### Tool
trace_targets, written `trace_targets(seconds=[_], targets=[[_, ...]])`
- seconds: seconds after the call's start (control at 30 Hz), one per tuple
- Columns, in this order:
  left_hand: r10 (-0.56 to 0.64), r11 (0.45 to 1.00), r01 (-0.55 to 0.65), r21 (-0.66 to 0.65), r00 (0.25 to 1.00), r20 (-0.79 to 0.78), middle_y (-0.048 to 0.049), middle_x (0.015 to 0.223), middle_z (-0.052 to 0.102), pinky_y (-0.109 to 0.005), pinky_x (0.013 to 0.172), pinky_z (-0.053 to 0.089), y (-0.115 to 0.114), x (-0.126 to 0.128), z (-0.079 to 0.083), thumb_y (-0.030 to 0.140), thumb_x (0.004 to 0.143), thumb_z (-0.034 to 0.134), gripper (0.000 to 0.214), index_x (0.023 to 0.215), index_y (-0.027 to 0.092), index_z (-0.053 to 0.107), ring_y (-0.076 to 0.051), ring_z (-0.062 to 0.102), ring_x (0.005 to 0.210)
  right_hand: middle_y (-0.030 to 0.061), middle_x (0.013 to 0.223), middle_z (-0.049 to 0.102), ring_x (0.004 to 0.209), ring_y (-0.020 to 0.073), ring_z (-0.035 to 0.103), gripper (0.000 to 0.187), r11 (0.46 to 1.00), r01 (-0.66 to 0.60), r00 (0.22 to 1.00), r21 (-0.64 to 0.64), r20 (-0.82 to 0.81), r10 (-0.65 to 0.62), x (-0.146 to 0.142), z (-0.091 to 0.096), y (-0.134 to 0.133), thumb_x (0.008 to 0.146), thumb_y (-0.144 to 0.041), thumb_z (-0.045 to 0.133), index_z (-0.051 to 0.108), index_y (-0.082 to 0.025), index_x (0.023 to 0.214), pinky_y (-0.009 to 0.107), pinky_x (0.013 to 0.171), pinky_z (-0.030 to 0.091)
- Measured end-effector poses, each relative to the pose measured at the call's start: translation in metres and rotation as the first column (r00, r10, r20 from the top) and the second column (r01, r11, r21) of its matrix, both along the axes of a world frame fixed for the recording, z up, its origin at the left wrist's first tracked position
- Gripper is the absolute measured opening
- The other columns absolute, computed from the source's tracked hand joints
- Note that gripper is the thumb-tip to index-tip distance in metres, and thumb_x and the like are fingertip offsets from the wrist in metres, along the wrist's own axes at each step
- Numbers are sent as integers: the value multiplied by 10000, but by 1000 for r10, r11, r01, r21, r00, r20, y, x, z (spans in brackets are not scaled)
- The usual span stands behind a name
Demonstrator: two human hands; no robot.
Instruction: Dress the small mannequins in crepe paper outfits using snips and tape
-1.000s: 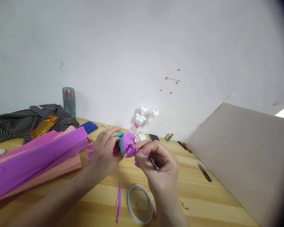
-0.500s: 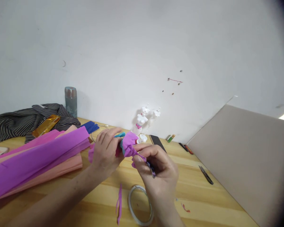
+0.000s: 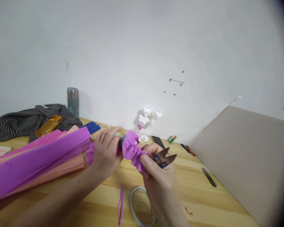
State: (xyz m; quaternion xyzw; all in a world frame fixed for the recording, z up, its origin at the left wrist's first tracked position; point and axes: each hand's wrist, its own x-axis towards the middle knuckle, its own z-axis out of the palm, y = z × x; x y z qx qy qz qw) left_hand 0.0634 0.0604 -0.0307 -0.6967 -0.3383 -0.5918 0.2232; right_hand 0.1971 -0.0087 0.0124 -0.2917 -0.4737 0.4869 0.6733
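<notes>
My left hand is closed around a small bundle, mostly hidden by the fingers, with blue and purple crepe paper showing at its ends. A ruffled piece of purple crepe paper fans out to the right of that hand. At its lower right edge, my right hand pinches the paper between thumb and fingers. Thread snips also rest in my right hand, their blades apart and pointing up to the right. Just behind the paper lies a small white piece with some red.
White figurines stand by the wall, near a dark phone-like slab. Crepe paper rolls, striped cloth and a flask are left. A tape roll and purple strip lie in front; a black cutter lies right.
My right hand has turned, bringing the snips' blades up into view. The purple paper between my hands is spread wider, where before it was gathered to a twist. My left hand keeps its hold.
</notes>
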Motion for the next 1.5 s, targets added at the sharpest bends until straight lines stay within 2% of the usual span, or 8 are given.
trace_targets(seconds=[0.1, 0.2, 0.53, 0.67, 0.87, 1.0, 1.27, 1.5], targets=[[11, 1000, -11, 9, 1000, 0, -135, 1081, 667, -414, 875, 488, 1, 0, -1, 175, 825, 633, 116, 867, 192, 525, -264, 620, 989, -35, 624, 511, 458, 41, 309, 196, 998, -40, 997, -42, -66, 38, -2, 1, -1, 716, -304, 795, 637, -188, 698, 187, 431, 268], [12, 1000, -11, -14, 999, 37, -121, 1091, 662, -405, 868, 494, 1, -1, -2, 236, 837, 646, 128, 871, 202, 528, -252, 621, 986, -46, 598, 480, 456, 39, 287, 210, 1000, -7, 995, -28, -95, 4, -5, 1, -2, 698, -302, 808, 632, -188, 693, 182, 423, 252], [-31, 995, 41, -86, 993, 114, -126, 1108, 637, -392, 851, 511, 0, -4, 1, 191, 803, 663, 167, 912, 193, 537, -254, 621, 1011, -11, 699, 569, 530, 66, 420, 202, 1000, 2, 1000, 3, 5, -2, -4, -8, -1, 744, -307, 786, 627, -188, 710, 185, 453, 303], [-50, 994, 59, -91, 994, 100, -125, 1107, 637, -388, 844, 515, 0, -4, 0, 198, 804, 665, 167, 912, 190, 538, -250, 624, 997, 13, 759, 621, 586, 92, 518, 160, 997, 25, 998, 73, 54, -29, -4, -8, -1, 763, -296, 766, 648, -194, 725, 196, 486, 375], [-43, 994, 52, -91, 994, 100, -114, 1097, 646, -385, 831, 521, 0, -2, 1, 212, 829, 640, 124, 892, 199, 533, -238, 633, 983, 23, 784, 660, 575, 101, 557, 124, 962, 156, 968, 225, 161, -194, 0, -3, -2, 768, -149, 708, 629, -190, 681, 208, 488, 424], [-52, 994, 63, -88, 992, 114, -110, 1104, 645, -395, 851, 519, 1, -1, -2, 171, 784, 677, 187, 908, 197, 540, -244, 632, 999, 15, 747, 661, 589, 110, 575, 145, 945, 209, 935, 253, 232, -269, 3, -2, -2, 755, -93, 674, 615, -192, 666, 203, 484, 435], [-59, 990, 77, -118, 988, 146, -101, 1090, 643, -399, 832, 526, 2, -1, -2, 105, 701, 718, 263, 866, 199, 536, -252, 638, 977, 13, 753, 677, 599, 112, 591, 134, 951, 203, 940, 231, 226, -256, 10, -5, 6, 750, -122, 696, 624, -196, 664, 190, 477, 432], [-74, 988, 92, -128, 988, 138, -101, 1080, 644, -386, 831, 527, -1, -1, 2, 176, 784, 666, 173, 899, 204, 540, -238, 632, 985, 29, 754, 656, 562, 106, 524, 192, 991, 78, 979, 112, 180, -97, 6, -1, 5, 751, -299, 753, 623, -184, 668, 216, 478, 413]])
